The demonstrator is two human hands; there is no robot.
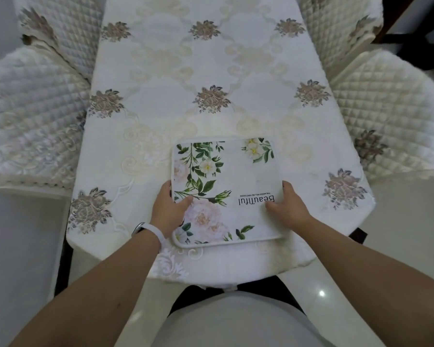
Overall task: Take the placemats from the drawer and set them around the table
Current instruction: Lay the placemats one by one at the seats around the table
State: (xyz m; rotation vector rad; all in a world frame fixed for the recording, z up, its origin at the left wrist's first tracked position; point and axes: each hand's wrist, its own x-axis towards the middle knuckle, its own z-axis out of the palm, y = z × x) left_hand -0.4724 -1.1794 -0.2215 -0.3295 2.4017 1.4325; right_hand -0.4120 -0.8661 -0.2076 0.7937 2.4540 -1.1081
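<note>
A white placemat (236,176) printed with green leaves, pale flowers and the word "Beautiful" lies at the near end of the table (211,71), which wears a cream embroidered cloth. It looks like a thin stack, though I cannot tell how many mats there are. My left hand (169,209) grips the mat's left edge, thumb on top. My right hand (287,205) grips the right edge, thumb on the printed face. A white band sits on my left wrist.
Quilted cream chairs stand on both sides: two on the left (30,116) and two on the right (386,116). A dark chair seat (201,294) shows under the table's near edge. Pale glossy floor surrounds the table.
</note>
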